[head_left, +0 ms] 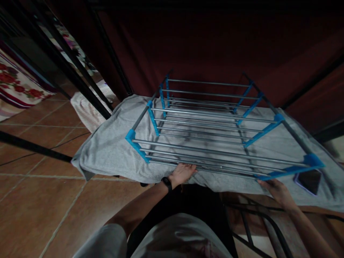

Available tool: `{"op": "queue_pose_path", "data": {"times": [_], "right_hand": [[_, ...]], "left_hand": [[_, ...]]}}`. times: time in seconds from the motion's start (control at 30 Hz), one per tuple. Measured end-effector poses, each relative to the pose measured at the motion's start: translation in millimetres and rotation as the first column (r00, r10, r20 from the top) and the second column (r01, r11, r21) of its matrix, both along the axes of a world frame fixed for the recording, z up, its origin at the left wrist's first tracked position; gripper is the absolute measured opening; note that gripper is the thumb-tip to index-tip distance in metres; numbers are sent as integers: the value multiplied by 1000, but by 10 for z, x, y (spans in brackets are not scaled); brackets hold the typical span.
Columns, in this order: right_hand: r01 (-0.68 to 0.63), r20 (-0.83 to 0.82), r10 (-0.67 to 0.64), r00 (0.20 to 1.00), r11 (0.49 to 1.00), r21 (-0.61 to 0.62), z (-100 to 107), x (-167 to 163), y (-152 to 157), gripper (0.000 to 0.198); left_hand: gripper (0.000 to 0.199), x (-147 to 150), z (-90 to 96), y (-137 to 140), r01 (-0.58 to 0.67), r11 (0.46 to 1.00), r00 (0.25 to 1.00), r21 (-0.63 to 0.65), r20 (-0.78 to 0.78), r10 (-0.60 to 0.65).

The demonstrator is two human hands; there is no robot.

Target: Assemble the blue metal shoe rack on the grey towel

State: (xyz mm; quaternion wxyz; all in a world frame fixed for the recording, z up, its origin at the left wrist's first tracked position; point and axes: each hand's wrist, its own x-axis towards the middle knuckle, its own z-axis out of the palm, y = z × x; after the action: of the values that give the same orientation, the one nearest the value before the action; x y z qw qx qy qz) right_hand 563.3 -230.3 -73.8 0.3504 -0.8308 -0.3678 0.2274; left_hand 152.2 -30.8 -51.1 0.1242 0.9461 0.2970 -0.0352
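Observation:
A shoe rack [204,157] of grey metal tubes and blue plastic connectors lies in front of me on a grey cloth [107,154]. My left hand [183,173], with a dark band on its wrist, is closed at the rack's near lower tube, left of its middle. At the near right corner, my right hand [274,189] holds the rack's edge just below a blue connector [290,171]. Its fingertips are partly hidden under the rack. The left end has another blue connector [137,145].
A phone [309,181] lies on the cloth beside the rack's right corner. Black metal bars [67,68] stand at the left, and a dark red panel [209,46] rises behind. Below right is a black metal frame [252,222]. Tiled floor [53,208] shows left, crossed by a cable.

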Motion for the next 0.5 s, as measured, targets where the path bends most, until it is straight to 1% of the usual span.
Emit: {"op": "queue_pose_path", "data": {"times": [0.1, 0.17, 0.27, 0.4, 0.5], "right_hand": [[5, -3, -5, 1000, 1000, 1, -60, 40, -29, 27], [16, 0, -17, 1000, 1000, -23, -109, 78, -45, 30], [-7, 6, 7, 1000, 999, -42, -164, 128, -58, 30], [-27, 57, 31, 998, 997, -66, -158, 134, -58, 29], [-53, 118, 57, 991, 998, -37, -113, 94, -42, 28]], "left_hand": [[30, 11, -11, 6, 2, 1000, 1000, -9, -8, -2], [30, 12, -17, 9, 4, 1000, 1000, -15, -12, -5], [30, 11, -18, 14, 10, 1000, 1000, -19, -12, -10], [30, 11, -5, 19, 16, 1000, 1000, -16, -7, -16], [28, 13, 8, 17, 19, 1000, 1000, -13, -2, -19]]}}
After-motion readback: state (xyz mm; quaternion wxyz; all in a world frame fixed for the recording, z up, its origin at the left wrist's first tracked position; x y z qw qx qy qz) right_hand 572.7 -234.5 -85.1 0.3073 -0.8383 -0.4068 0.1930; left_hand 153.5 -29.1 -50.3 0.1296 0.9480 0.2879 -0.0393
